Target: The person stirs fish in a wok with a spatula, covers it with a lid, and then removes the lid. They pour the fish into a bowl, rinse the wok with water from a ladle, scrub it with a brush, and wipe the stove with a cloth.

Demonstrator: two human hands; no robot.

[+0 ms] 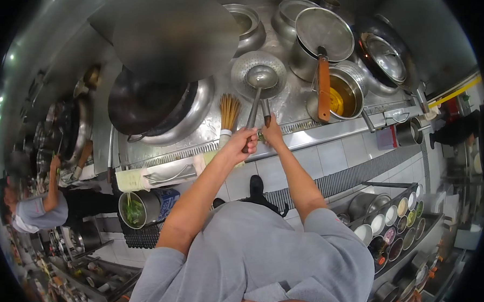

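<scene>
My left hand (238, 146) is wrapped round the long handle of a metal ladle (262, 78). My right hand (273, 132) grips the handle of a round perforated skimmer (242, 78) close beside it. The ladle's bowl lies over the skimmer's bowl, above the steel cooktop. Left of them, a bamboo wok brush (229, 110) rests bristles up near the cooktop's front edge. A large dark wok (143, 109) sits farther left, partly hidden by a blurred grey round shape.
To the right, a fine strainer with a wooden handle (324, 88) lies across pots, beside a pot of yellow oil (353, 95). Another wok (384, 58) is at far right. Ingredient tubs (390, 216) stand behind right. At left, another person (39, 208) works near a pot of greens (132, 210).
</scene>
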